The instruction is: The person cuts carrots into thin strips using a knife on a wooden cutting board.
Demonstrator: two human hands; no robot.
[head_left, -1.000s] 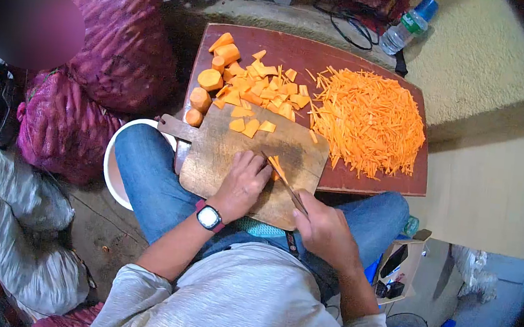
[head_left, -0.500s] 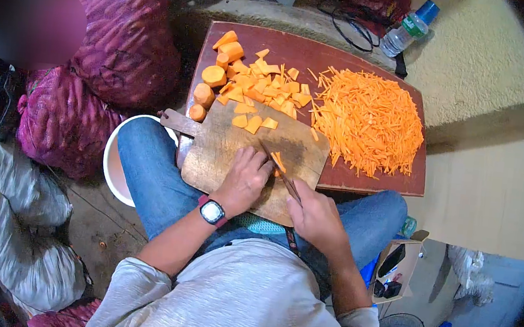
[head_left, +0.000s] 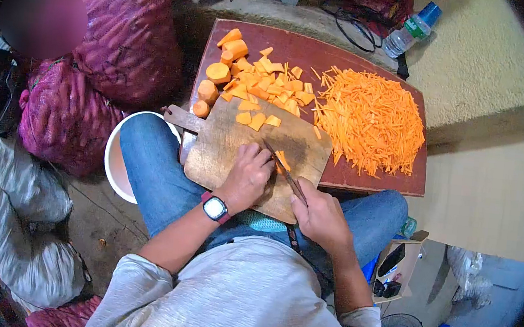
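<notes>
Nearest, below a pale grey short-sleeved shirt (head_left: 231, 286) and blue denim trousers (head_left: 145, 168), the person's left wrist wears a square-faced watch with a dark red strap (head_left: 214, 208), and the left hand (head_left: 249, 174) rests with its fingers bunched and bent on a worn wooden cutting board with a handle (head_left: 216, 149); whether those fingers pin anything beneath them cannot be told. The right hand (head_left: 323, 217) is closed around the near end of a long, thin, dark-bladed knife (head_left: 292, 182), which slants across the board with its tip just beside the left fingers. A few orange carrot slivers (head_left: 282, 159) lie against the blade's far side. Farther up the board sit three flat orange carrot slices (head_left: 256, 121). Past its edge, on a dark red, smooth-topped table (head_left: 310, 53), a large mound of shredded orange carrot (head_left: 370, 123) lies to the right, with a loose pile of thin carrot pieces (head_left: 270, 82) and several thick, rounded carrot chunks (head_left: 218, 72) to the left. Beyond the table's far right corner stands a clear plastic bottle with a blue cap (head_left: 406, 37)
</notes>
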